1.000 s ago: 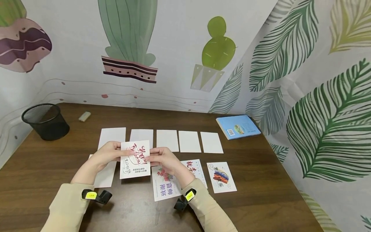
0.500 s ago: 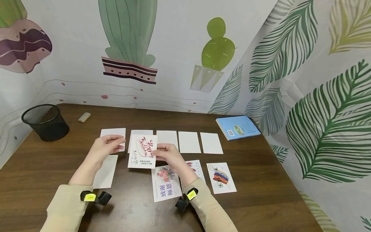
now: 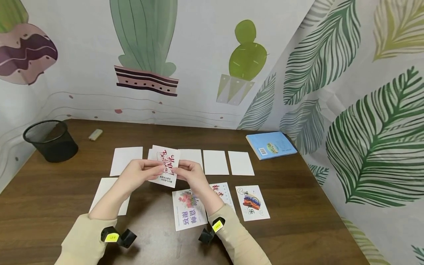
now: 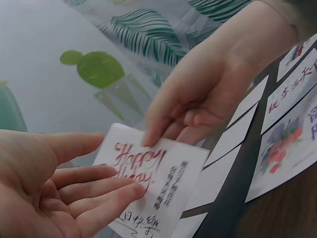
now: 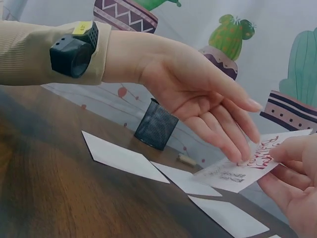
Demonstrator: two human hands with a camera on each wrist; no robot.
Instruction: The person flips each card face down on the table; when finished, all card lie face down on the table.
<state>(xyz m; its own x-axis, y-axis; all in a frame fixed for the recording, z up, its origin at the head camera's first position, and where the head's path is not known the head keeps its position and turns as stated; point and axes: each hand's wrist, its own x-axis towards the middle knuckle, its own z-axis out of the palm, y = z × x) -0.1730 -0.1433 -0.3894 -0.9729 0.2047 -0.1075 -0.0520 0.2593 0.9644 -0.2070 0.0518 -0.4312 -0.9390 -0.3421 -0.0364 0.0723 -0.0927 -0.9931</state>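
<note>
A white greeting card (image 3: pixel 169 160) with red "Happy Birthday" lettering is held above the table, slightly tilted. My right hand (image 3: pixel 193 176) pinches its right edge between thumb and fingers. From the other side my left hand (image 3: pixel 139 173) reaches over the card; in the left wrist view its fingers (image 4: pixel 104 191) are loosely extended across the printed face, the thumb apart. Below the hands lies a flower-printed card (image 3: pixel 189 209). A card with red characters (image 3: pixel 222 193) is partly covered by the right forearm. Farther right is a colourful card (image 3: pixel 252 203).
Several blank white cards lie in a row behind, such as the rightmost card (image 3: pixel 241 163). Another blank card (image 3: pixel 104 189) is partly under the left forearm. A black mesh pen holder (image 3: pixel 51 141), an eraser (image 3: pixel 95 134) and a blue book (image 3: pixel 271 145) stand or lie farther back.
My left hand let go of the birthday card, moved back to the left, then returned over it. The card shifted right and up in my right hand and turned slightly.
</note>
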